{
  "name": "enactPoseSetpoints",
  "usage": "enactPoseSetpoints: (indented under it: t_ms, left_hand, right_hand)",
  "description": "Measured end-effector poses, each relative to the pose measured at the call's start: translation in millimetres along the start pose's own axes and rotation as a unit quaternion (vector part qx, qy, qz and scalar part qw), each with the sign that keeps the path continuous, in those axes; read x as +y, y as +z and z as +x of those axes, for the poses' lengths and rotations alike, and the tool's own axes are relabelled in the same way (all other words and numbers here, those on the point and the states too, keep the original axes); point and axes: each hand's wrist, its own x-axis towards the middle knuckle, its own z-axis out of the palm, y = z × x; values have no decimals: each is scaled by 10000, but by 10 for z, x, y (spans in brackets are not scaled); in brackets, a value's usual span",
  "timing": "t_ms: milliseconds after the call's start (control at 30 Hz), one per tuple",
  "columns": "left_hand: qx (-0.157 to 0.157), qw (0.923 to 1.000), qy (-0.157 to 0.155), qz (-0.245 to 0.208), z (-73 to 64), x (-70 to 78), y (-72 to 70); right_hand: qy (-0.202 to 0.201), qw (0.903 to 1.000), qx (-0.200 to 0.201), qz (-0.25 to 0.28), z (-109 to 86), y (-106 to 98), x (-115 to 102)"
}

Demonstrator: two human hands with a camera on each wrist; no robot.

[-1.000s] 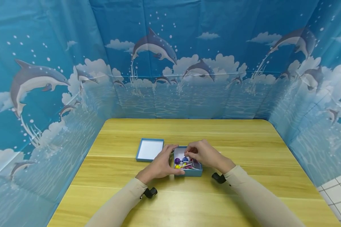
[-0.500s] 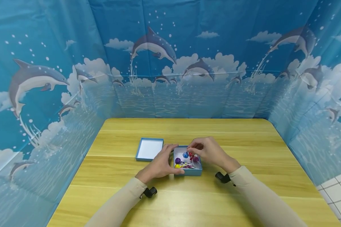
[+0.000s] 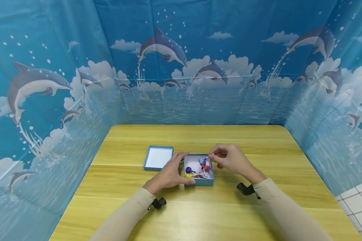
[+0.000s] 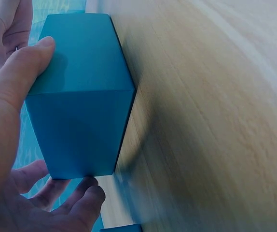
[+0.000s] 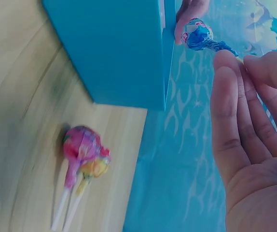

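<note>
My left hand (image 3: 169,172) grips the blue box (image 3: 203,182) at its left side, thumb on the front wall and fingers at the back. Between thumb and fingertips, my right hand (image 3: 232,160) pinches a blue-wrapped lollipop (image 5: 196,35) just below its wrapper, over the box's right side. Inside the open box lie several lollipops, among them a purple one (image 3: 188,170), a yellow one (image 3: 188,175) and a pink one (image 3: 207,168). The right wrist view shows the blue lollipop's round head pointing toward the box, most of its stick hidden by the fingers.
Left of the box, the blue lid (image 3: 159,158) lies with its white inside up. A pink lollipop (image 5: 80,143) and a yellow lollipop (image 5: 94,167) lie on the wooden table (image 3: 199,214) right of the box. A dolphin-print curtain (image 3: 181,107) surrounds the table.
My right hand has drawn back up and to the right with the blue lollipop, from inside the box to above its right side. The left hand has kept its grip.
</note>
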Motion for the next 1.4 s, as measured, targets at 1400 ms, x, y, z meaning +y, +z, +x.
enactPoseSetpoints:
  t_ms: [1400]
  left_hand:
    - [-68, 9999, -82, -31, 2, 27, -6]
  right_hand:
    - [659, 9966, 126, 483, -492, -342, 813]
